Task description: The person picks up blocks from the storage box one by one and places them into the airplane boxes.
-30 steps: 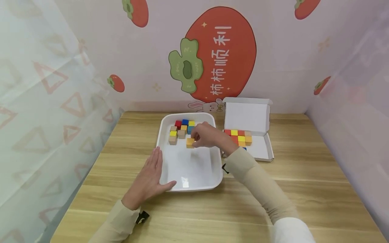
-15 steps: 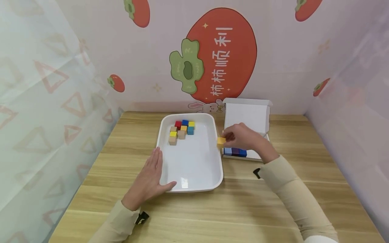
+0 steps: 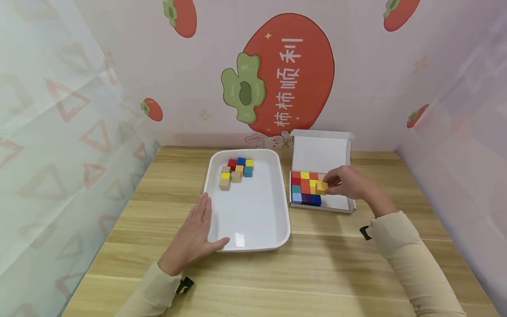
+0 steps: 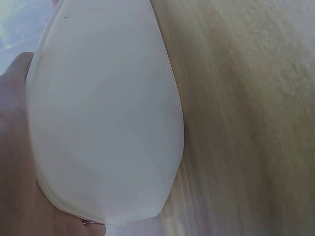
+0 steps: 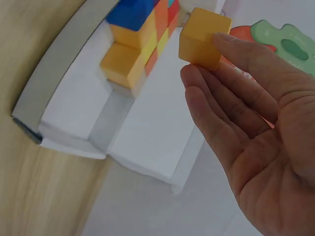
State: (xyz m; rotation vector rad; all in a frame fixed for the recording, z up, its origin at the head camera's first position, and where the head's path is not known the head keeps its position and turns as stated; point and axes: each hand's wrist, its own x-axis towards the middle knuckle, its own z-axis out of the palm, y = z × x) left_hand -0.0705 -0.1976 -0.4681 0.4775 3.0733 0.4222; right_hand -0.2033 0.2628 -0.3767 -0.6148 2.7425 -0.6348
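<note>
My right hand (image 3: 348, 182) pinches a yellow-orange cube block (image 3: 321, 188) over the open white cardboard box (image 3: 338, 203). In the right wrist view, that block (image 5: 204, 37) sits between thumb and fingertips, above the box floor. Coloured cubes fill the box's left part in rows, among them a dark blue block (image 3: 315, 200) at the front and an orange block (image 5: 120, 65). My left hand (image 3: 192, 235) rests with straight fingers along the left edge of the white tray (image 3: 253, 215), its thumb over the near-left corner. In the left wrist view, the tray's outer wall (image 4: 108, 113) fills the middle.
Several cubes cluster at the tray's back left, including a plain wooden block (image 3: 225, 184) and a teal block (image 3: 248, 171). The box lid (image 3: 320, 154) stands raised at the back. A patterned backdrop (image 3: 356, 88) rises behind the wooden table (image 3: 277, 281).
My right hand has carried the yellow-orange block from the tray rightward over the tray's edge to above the box. My left hand has stayed at the tray.
</note>
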